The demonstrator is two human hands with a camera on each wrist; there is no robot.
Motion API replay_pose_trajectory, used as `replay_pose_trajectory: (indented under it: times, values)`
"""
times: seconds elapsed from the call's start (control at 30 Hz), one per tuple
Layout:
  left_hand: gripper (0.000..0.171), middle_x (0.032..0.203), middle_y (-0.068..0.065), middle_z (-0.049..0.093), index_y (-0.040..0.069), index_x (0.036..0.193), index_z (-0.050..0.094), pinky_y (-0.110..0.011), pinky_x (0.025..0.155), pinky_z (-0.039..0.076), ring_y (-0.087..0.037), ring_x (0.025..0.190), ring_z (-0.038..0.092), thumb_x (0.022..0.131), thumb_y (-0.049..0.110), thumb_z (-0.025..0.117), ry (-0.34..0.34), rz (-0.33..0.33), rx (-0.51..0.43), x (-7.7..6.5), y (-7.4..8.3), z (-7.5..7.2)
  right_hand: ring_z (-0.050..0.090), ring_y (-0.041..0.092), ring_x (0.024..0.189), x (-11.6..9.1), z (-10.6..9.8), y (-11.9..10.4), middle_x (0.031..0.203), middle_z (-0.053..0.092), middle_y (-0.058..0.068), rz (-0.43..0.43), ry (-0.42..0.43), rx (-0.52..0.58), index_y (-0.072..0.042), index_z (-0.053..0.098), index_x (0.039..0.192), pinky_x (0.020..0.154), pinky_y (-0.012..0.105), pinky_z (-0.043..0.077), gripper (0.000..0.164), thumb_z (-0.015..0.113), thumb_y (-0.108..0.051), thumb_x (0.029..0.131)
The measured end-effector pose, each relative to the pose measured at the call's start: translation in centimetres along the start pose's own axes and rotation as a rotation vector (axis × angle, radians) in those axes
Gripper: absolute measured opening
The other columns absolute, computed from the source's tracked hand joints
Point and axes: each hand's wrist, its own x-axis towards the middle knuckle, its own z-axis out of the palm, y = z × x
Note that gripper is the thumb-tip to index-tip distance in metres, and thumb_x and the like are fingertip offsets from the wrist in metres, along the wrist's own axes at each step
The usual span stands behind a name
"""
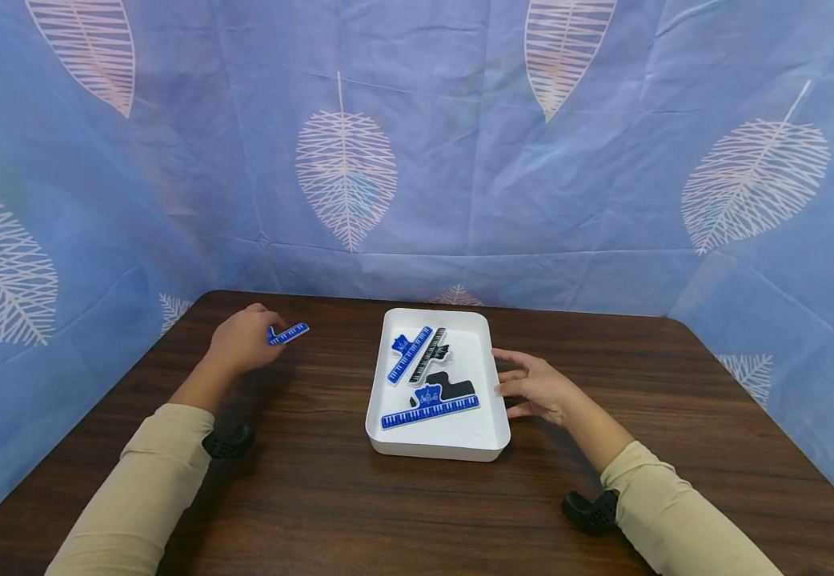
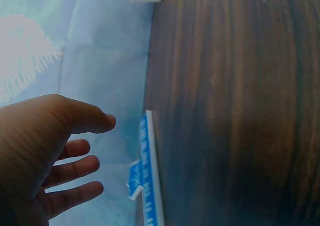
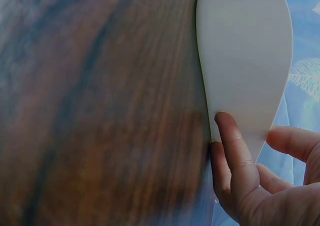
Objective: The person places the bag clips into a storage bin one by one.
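Note:
At the far left of the table, my left hand (image 1: 242, 338) is close beside a blue clip (image 1: 289, 334) printed with piano keys. The left wrist view shows this clip (image 2: 148, 171) on the wood, apart from the loosely bent fingers, with nothing in the palm. Mid-table stands a white tray (image 1: 460, 445). My right hand (image 1: 538, 389) touches its right side; in the right wrist view, extended fingertips (image 3: 227, 123) rest against the tray wall (image 3: 245, 50) and the thumb is at the rim. Inside lie two blue piano-key clips, a black-and-white one (image 1: 427, 356) and a plain black piece (image 1: 456, 389).
The dark wooden table (image 1: 316, 512) reaches back to a blue cloth (image 1: 431, 184) with white leaf prints, which also hangs at both sides. Black wrist devices (image 1: 591, 512) sit under both sleeves. The tray's low walls stand between the hands.

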Motion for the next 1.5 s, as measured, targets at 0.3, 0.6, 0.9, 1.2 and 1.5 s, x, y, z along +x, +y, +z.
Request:
replay_pose_trajectory:
  times: [0.3, 0.6, 0.9, 1.2, 1.5]
  values:
    - [0.039, 0.096, -0.016, 0.053, 0.004, 0.100, 0.064, -0.049, 0.071, 0.045, -0.031, 0.084, 0.051, 0.066, 0.021, 0.074, 0.008, -0.095, 0.002, 0.1, -2.0, 1.4, 0.053, 0.036, 0.101, 0.0, 0.0, 0.1, 0.125, 0.039, 0.030, -0.003, -0.007, 0.006, -0.013, 0.022, 0.140, 0.069, 0.049, 0.049, 0.071, 0.056, 0.004, 0.080]
    - [0.046, 0.102, -0.020, 0.051, 0.002, 0.106, 0.061, -0.053, 0.080, 0.040, -0.035, 0.090, 0.047, 0.067, 0.021, 0.073, -0.085, -0.184, -0.025, 0.4, -3.9, 2.3, 0.054, 0.035, 0.101, 0.0, -0.1, 0.2, 0.125, 0.040, 0.030, -0.002, -0.007, 0.003, -0.013, 0.022, 0.141, 0.069, 0.049, 0.048, 0.071, 0.056, 0.004, 0.081]
    - [0.053, 0.105, -0.022, 0.055, 0.000, 0.112, 0.057, -0.053, 0.085, 0.038, -0.035, 0.093, 0.049, 0.066, 0.021, 0.074, -0.160, -0.218, -0.113, 1.1, -4.6, 2.7, 0.054, 0.034, 0.100, 0.1, -0.1, 0.2, 0.125, 0.039, 0.030, 0.004, 0.000, 0.006, -0.013, 0.022, 0.140, 0.069, 0.048, 0.049, 0.070, 0.056, 0.004, 0.081]
    - [0.051, 0.105, -0.023, 0.057, -0.001, 0.112, 0.056, -0.053, 0.083, 0.040, -0.034, 0.088, 0.054, 0.068, 0.018, 0.072, -0.213, -0.185, -0.112, 1.8, -4.9, 3.0, 0.054, 0.034, 0.100, 0.1, 0.0, 0.0, 0.125, 0.040, 0.030, 0.006, 0.002, -0.005, -0.013, 0.022, 0.140, 0.069, 0.048, 0.049, 0.070, 0.055, 0.004, 0.081]
    - [0.050, 0.104, -0.021, 0.058, 0.001, 0.113, 0.056, -0.053, 0.082, 0.041, -0.033, 0.087, 0.054, 0.068, 0.016, 0.071, -0.225, -0.168, -0.101, 1.9, -4.6, 3.0, 0.054, 0.037, 0.100, 0.1, 0.0, 0.0, 0.126, 0.039, 0.030, 0.015, 0.006, -0.003, -0.013, 0.023, 0.140, 0.070, 0.049, 0.049, 0.070, 0.055, 0.004, 0.081]
